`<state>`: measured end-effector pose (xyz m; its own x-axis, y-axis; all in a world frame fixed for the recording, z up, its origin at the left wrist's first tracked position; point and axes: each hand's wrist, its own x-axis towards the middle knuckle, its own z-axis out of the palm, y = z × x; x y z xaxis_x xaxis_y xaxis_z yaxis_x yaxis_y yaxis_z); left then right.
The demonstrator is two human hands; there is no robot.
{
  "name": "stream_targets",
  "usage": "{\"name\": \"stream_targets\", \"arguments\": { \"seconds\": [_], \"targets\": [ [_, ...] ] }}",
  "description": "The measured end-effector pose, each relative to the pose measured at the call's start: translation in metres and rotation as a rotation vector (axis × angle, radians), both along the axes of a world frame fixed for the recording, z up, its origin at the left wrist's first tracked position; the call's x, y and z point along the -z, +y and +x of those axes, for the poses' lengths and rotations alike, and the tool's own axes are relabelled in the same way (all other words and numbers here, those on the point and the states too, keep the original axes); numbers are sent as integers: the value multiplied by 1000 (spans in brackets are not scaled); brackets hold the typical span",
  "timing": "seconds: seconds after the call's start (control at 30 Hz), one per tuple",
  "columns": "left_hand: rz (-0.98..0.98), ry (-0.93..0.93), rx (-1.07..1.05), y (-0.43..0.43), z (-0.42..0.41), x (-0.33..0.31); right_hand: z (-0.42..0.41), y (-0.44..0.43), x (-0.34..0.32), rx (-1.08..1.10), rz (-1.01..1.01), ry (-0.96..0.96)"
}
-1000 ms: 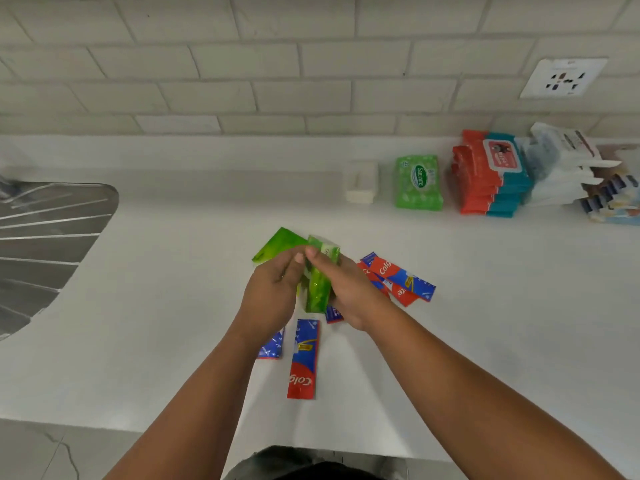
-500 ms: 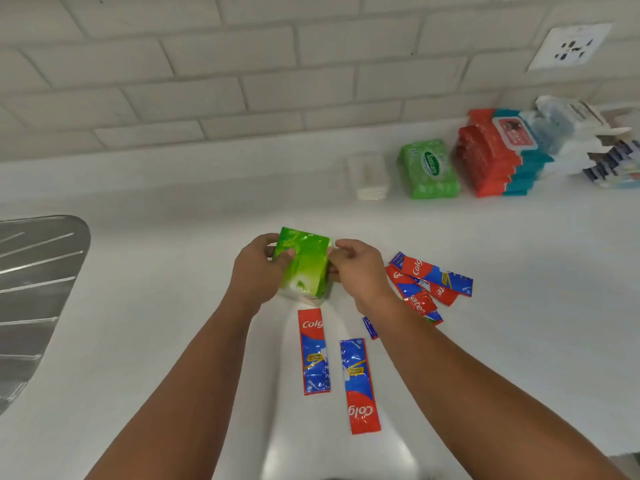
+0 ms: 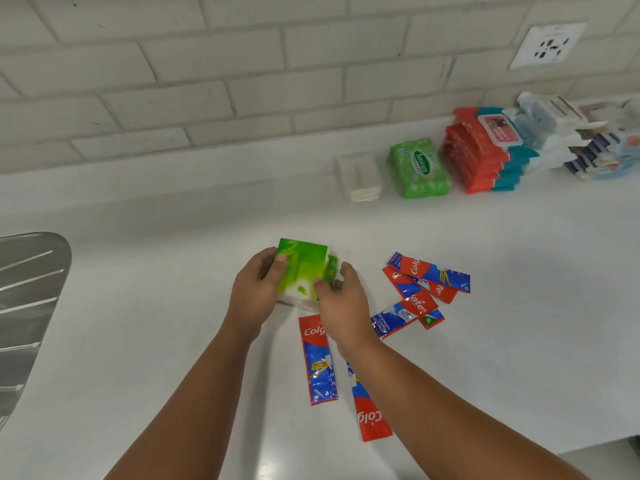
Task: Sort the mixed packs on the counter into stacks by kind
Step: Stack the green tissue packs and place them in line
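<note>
— What lies right of the Sanicare pack [image 3: 419,168], beyond the red stack [image 3: 474,161]?
— Blurred white and blue packs [image 3: 588,159], cut by the edge.
— And nearer than it?
— One sachet [image 3: 372,420], half under the right forearm [image 3: 433,403].

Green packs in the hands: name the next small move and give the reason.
Probably set the green packs down as one squared stack on bare counter. Both the left hand and right hand grip them as one bundle, while the red-and-blue sachets lie loose and unsorted beside them.
</note>
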<state>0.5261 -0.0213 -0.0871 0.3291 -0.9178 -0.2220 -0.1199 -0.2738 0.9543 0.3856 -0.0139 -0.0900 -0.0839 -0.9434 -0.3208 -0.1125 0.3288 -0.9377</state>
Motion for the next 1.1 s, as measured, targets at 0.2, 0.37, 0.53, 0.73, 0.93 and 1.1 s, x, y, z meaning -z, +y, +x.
{"name": "stream_targets", "arguments": {
  "seconds": [0.2, 0.37, 0.53, 0.73, 0.93, 1.1],
  "targets": [
    [-18, 89, 12, 17, -10, 13, -2, 0, 9, -128, -20, 76],
    [-14, 62, 10, 21, -25, 17, -12, -14, 11, -159, -41, 135],
    [-35, 68, -4, 27, -48, 15, -25, -22, 11, -133, -55, 147],
    [-13, -5, -18, 22, -63, 25, -28, -19, 20, -115, -135, 119],
    [-66, -10, -20, -17, -59, 23, -28, -58, 16, -141, -163, 71],
    [-80, 2, -43, -66, -51, 28, -16, -102, 12, -130, -161, 65]
  ]
}}
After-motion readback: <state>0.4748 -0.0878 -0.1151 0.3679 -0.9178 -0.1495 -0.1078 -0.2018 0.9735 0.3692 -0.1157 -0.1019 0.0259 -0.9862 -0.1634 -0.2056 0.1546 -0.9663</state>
